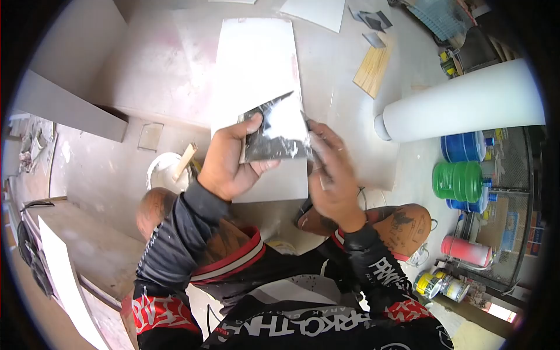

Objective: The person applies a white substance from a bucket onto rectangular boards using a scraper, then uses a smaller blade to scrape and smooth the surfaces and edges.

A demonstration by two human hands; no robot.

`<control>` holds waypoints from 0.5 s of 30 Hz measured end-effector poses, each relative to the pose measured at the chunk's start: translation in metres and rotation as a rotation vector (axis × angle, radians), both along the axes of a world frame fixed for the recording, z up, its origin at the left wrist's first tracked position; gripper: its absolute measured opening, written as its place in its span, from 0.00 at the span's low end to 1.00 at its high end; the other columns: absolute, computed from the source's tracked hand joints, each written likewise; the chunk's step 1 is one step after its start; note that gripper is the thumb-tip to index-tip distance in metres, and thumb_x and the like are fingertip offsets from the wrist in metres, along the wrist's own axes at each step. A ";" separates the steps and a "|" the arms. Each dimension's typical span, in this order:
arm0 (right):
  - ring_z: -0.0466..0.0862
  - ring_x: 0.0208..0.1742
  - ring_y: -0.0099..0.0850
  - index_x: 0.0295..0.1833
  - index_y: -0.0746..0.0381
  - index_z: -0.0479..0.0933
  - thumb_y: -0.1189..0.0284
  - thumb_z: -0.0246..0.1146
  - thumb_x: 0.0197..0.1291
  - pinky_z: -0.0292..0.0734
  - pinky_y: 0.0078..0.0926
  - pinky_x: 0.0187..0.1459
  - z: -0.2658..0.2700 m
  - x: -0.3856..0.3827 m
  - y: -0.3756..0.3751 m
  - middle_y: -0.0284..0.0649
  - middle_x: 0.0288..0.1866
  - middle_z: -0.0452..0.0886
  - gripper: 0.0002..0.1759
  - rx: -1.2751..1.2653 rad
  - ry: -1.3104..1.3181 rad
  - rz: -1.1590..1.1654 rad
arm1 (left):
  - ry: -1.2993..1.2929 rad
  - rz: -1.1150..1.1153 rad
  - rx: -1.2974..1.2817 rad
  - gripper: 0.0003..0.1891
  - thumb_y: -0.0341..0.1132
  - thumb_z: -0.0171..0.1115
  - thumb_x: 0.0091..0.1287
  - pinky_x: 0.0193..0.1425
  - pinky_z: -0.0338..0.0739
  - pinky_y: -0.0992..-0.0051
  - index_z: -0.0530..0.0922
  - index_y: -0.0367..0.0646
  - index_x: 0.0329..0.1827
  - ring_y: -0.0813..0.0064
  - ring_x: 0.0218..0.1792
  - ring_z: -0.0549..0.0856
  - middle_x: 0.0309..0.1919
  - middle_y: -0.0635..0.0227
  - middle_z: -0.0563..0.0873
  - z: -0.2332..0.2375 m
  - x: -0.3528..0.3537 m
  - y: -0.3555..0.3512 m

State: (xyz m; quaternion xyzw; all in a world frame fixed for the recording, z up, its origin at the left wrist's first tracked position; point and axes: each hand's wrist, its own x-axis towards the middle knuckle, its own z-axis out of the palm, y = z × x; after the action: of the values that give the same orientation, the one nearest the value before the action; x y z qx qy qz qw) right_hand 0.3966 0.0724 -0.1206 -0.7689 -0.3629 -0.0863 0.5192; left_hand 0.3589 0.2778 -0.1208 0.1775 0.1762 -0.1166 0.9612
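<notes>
My left hand (232,157) grips a dark, shiny square sheet (279,131) with white smears or glare on its face. The thumb presses on its upper left corner, and the fingers run under the lower edge. At the sheet's right edge is my right hand (335,178), its fingers smeared by motion; I cannot tell if they hold anything. Beneath both hands, a long white board (256,58) stretches away from my knees. Left of the board stands a white bucket (153,175) with a wooden stick (185,160) across it.
Dark flat pieces (373,21) lie near a wooden plank (373,67) at the upper right. A large white roll (461,105) extends in from the right. Below it are blue (461,147) and green (458,181) water jugs, a red cylinder (465,251) and paint cans (429,284).
</notes>
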 end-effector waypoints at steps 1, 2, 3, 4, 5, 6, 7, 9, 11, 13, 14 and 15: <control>0.76 0.64 0.47 0.67 0.69 0.69 0.86 0.49 0.55 0.64 0.37 0.69 -0.006 0.000 0.002 0.53 0.63 0.75 0.30 -0.072 -0.026 0.032 | -0.016 0.004 0.008 0.13 0.36 0.53 0.73 0.34 0.88 0.69 0.72 0.37 0.54 0.67 0.34 0.89 0.39 0.62 0.85 0.004 -0.001 0.002; 0.78 0.62 0.43 0.64 0.67 0.72 0.85 0.48 0.58 0.66 0.35 0.67 -0.028 0.007 -0.012 0.47 0.60 0.77 0.26 -0.234 0.041 0.105 | -0.084 0.065 0.058 0.13 0.36 0.52 0.74 0.35 0.87 0.68 0.72 0.37 0.54 0.67 0.34 0.89 0.39 0.62 0.85 0.008 -0.002 0.004; 0.78 0.62 0.43 0.64 0.67 0.72 0.85 0.48 0.58 0.66 0.35 0.67 -0.044 0.006 -0.021 0.47 0.60 0.77 0.26 -0.229 0.023 0.110 | -0.153 0.128 0.107 0.13 0.36 0.52 0.74 0.36 0.86 0.67 0.73 0.36 0.54 0.67 0.34 0.88 0.40 0.61 0.85 0.011 -0.003 0.006; 0.78 0.61 0.40 0.63 0.66 0.72 0.84 0.50 0.59 0.68 0.34 0.65 -0.058 0.003 -0.028 0.45 0.58 0.78 0.24 -0.039 0.615 0.070 | -0.209 0.282 0.462 0.17 0.40 0.50 0.76 0.43 0.84 0.68 0.73 0.34 0.55 0.64 0.40 0.88 0.43 0.58 0.85 0.012 -0.002 0.005; 0.79 0.60 0.38 0.62 0.65 0.72 0.83 0.52 0.61 0.70 0.33 0.63 -0.057 0.005 -0.025 0.43 0.57 0.78 0.22 0.157 1.210 0.030 | -0.252 0.440 0.815 0.21 0.44 0.48 0.78 0.50 0.81 0.68 0.73 0.31 0.56 0.62 0.46 0.87 0.46 0.56 0.85 0.012 -0.001 0.004; 0.79 0.60 0.38 0.62 0.65 0.72 0.83 0.52 0.61 0.70 0.33 0.63 -0.051 0.011 -0.025 0.43 0.57 0.78 0.22 0.147 1.204 0.045 | -0.421 0.528 1.116 0.22 0.44 0.47 0.78 0.55 0.79 0.66 0.73 0.32 0.58 0.58 0.51 0.84 0.50 0.52 0.84 0.012 -0.004 0.001; 0.80 0.56 0.34 0.59 0.65 0.71 0.80 0.56 0.61 0.71 0.30 0.59 -0.024 0.014 -0.019 0.41 0.54 0.78 0.19 0.460 1.470 0.107 | -0.584 0.604 1.418 0.23 0.45 0.46 0.78 0.60 0.76 0.63 0.73 0.32 0.60 0.54 0.56 0.82 0.54 0.49 0.83 0.011 -0.005 0.001; 0.80 0.53 0.30 0.57 0.65 0.70 0.77 0.60 0.61 0.73 0.28 0.56 -0.005 0.020 -0.008 0.39 0.52 0.79 0.18 0.782 1.718 0.178 | -1.099 0.540 1.784 0.19 0.42 0.56 0.72 0.67 0.68 0.53 0.77 0.48 0.63 0.48 0.61 0.77 0.64 0.54 0.77 0.002 0.011 0.020; 0.79 0.47 0.26 0.55 0.66 0.68 0.70 0.67 0.59 0.74 0.26 0.51 -0.005 0.027 0.003 0.39 0.49 0.79 0.22 0.220 0.655 0.263 | -1.116 0.273 2.119 0.24 0.32 0.63 0.62 0.65 0.67 0.49 0.77 0.58 0.63 0.50 0.63 0.76 0.67 0.59 0.76 0.008 0.006 0.020; 0.79 0.45 0.25 0.50 0.66 0.70 0.67 0.70 0.57 0.75 0.24 0.50 -0.031 0.067 -0.010 0.37 0.47 0.79 0.22 -0.053 0.335 0.168 | -0.937 0.244 2.203 0.27 0.29 0.64 0.57 0.65 0.66 0.48 0.77 0.60 0.63 0.51 0.65 0.74 0.67 0.64 0.77 0.007 0.009 0.024; 0.81 0.46 0.27 0.50 0.66 0.73 0.68 0.70 0.55 0.77 0.27 0.51 -0.044 0.094 -0.010 0.39 0.47 0.80 0.21 0.294 0.844 0.129 | -0.764 0.205 2.270 0.31 0.27 0.66 0.51 0.65 0.66 0.48 0.78 0.61 0.62 0.52 0.66 0.73 0.66 0.68 0.78 0.005 0.010 0.028; 0.83 0.47 0.30 0.49 0.66 0.76 0.68 0.71 0.52 0.78 0.30 0.51 -0.051 0.119 -0.005 0.41 0.47 0.81 0.21 0.650 1.347 0.069 | -0.749 0.208 2.268 0.31 0.27 0.66 0.51 0.65 0.66 0.48 0.78 0.61 0.62 0.52 0.66 0.73 0.66 0.68 0.78 0.001 0.009 0.035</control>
State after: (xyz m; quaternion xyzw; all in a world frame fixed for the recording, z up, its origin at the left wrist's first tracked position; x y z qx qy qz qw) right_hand 0.5160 0.0670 -0.1715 -0.4515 0.0537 0.3167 0.8324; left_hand 0.3681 0.3125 -0.1197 0.9312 -0.0987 0.2423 0.2537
